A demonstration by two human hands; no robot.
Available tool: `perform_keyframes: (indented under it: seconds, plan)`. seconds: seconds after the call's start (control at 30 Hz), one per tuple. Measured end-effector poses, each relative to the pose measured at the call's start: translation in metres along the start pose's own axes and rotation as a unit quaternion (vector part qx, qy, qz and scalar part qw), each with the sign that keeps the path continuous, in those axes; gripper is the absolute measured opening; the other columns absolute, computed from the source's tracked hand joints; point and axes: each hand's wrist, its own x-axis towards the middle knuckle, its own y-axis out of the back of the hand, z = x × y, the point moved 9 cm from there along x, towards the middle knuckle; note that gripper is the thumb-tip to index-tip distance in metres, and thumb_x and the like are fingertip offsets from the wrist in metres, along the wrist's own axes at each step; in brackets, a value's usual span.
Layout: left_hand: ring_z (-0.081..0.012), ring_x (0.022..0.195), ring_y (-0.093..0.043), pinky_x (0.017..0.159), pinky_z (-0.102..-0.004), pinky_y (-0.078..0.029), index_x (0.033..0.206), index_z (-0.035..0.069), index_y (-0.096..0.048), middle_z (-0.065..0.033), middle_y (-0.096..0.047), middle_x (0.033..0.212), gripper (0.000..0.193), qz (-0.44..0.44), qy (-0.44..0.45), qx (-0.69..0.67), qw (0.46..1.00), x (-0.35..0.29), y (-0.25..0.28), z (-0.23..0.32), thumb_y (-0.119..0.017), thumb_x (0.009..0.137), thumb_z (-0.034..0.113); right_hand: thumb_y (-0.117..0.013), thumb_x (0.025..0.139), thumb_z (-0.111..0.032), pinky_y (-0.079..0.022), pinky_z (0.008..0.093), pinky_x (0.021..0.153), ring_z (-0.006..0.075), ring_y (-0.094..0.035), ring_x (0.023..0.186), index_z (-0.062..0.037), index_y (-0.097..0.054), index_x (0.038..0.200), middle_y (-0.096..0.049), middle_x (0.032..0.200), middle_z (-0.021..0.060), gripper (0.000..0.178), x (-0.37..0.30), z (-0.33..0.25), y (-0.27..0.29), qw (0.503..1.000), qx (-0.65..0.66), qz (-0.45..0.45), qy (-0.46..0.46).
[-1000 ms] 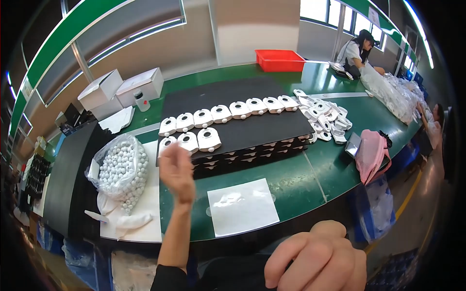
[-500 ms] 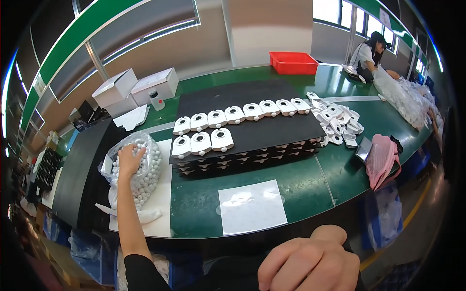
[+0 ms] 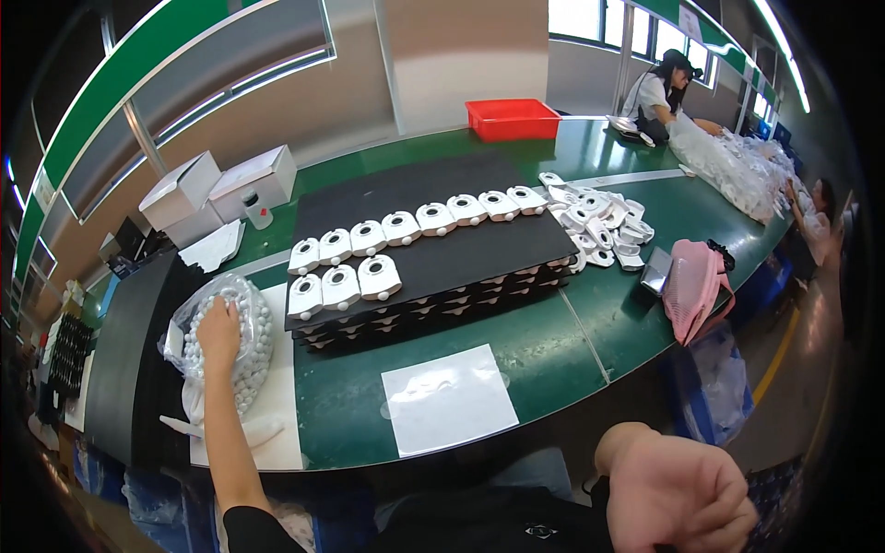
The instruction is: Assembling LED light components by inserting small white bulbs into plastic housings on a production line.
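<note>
At the left of the frame, the left hand (image 3: 218, 334) is at the mouth of a plastic bag (image 3: 173, 345) of white balls (image 3: 261, 348); I cannot tell whether it grips one. At lower right, the right hand (image 3: 682, 488) is curled closed, its contents hidden. White parts (image 3: 380, 285) line a black board (image 3: 461, 251), mid-frame.

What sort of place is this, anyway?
Probably a factory assembly workshop: rows of matching white parts on a black board, many small white balls in a bag, and another person farther along the green workbench.
</note>
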Motion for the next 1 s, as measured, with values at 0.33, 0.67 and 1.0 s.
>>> perform_keyframes:
  seconds: [0.33,0.67,1.0]
  plan:
    - [-0.0378,0.078,-0.058,0.065,-0.0465,-0.042,0.087,0.004,-0.054,-0.0176,-0.062,0.080,0.037,0.188,0.185,-0.109,0.958,0.007,0.055,-0.078,-0.042,0.089,0.040,-0.050,0.080,0.001,-0.041,0.0326,0.078,0.0257,-0.052,0.089,-0.0015,-0.057,0.100,-0.057,0.097,0.0115,0.022,-0.247,0.145,0.185,0.589,-0.404,-0.265,-0.648]
    - [-0.0058,0.043,-0.033,0.036,-0.0191,-0.022,0.094,0.004,-0.054,-0.0007,-0.049,0.064,0.026,0.003,0.360,-0.894,0.266,-0.012,-0.022,-0.082,-0.046,0.090,0.029,-0.056,0.069,0.001,-0.040,0.0382,0.079,0.0306,-0.048,0.093,-0.0031,-0.055,0.096,-0.055,0.090,0.0124,0.027,-0.306,0.139,0.186,0.529,-0.427,-0.587,-0.439]
    - [-0.0112,0.064,-0.043,0.038,-0.0192,-0.031,0.103,0.003,-0.052,-0.0028,-0.050,0.081,0.024,-0.219,0.264,-0.929,0.137,-0.065,-0.004,0.109,-0.046,0.088,0.021,-0.069,0.066,-0.015,-0.039,0.0367,0.074,0.0253,-0.051,0.081,-0.0080,-0.061,0.088,-0.057,0.073,0.0046,0.025,-0.269,0.095,0.156,0.477,-0.396,-0.616,-0.486]
